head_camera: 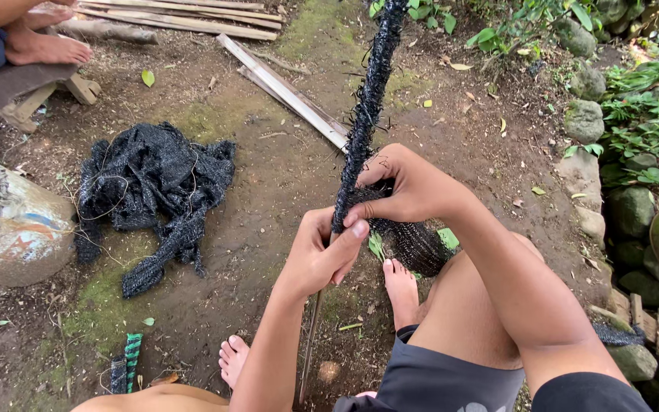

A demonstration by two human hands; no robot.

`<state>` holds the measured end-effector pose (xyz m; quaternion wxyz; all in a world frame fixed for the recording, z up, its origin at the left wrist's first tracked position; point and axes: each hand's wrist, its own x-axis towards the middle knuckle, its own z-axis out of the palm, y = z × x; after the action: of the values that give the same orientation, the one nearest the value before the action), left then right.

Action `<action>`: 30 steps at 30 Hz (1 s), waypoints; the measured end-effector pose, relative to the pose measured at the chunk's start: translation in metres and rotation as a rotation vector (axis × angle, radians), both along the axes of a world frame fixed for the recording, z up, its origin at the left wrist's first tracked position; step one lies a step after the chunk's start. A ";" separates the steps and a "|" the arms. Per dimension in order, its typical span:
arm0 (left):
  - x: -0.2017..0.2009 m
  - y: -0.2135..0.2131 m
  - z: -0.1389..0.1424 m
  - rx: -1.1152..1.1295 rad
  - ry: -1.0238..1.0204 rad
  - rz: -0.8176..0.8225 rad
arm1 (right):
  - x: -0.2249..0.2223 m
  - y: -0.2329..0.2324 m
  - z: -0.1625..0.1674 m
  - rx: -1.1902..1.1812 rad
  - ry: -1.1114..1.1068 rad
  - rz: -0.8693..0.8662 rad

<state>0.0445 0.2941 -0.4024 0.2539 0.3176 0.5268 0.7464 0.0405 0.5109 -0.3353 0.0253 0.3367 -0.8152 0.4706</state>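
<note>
Dirt yard (268, 175) — both hands (322, 255) (409, 187) grip black-mesh-wrapped stick (368, 99) | frayed, upright

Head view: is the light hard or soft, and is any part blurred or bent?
Head view: soft, even daylight, no hard shadows or glare; the left hand, right hand and net-wrapped stick are sharp; the stone border bows slightly toward the edge, wide-lens distortion; the black net pile loses detail in its dark folds.

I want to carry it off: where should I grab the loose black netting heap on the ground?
Probably take the black netting heap by the twisted tail trailing toward the camera, coming from above. That rope-like strand is narrow enough to close a hand around; the crumpled main mass is broad and loose.
</note>
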 end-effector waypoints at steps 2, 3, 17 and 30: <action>-0.002 0.003 -0.006 -0.051 0.006 0.040 | -0.001 -0.001 -0.001 -0.015 -0.005 -0.001; -0.004 0.004 -0.009 -0.059 0.036 0.056 | -0.001 -0.002 -0.002 -0.033 0.015 0.012; -0.019 0.010 -0.028 0.240 -0.234 -0.090 | -0.007 -0.016 -0.024 -0.109 0.053 -0.112; -0.031 -0.013 0.016 -0.108 0.377 0.495 | -0.007 -0.036 -0.020 0.034 0.183 -0.229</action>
<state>0.0130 0.2815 -0.3865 -0.0210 0.2986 0.6648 0.6844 0.0335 0.4745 -0.3557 0.1472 0.2835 -0.8504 0.4181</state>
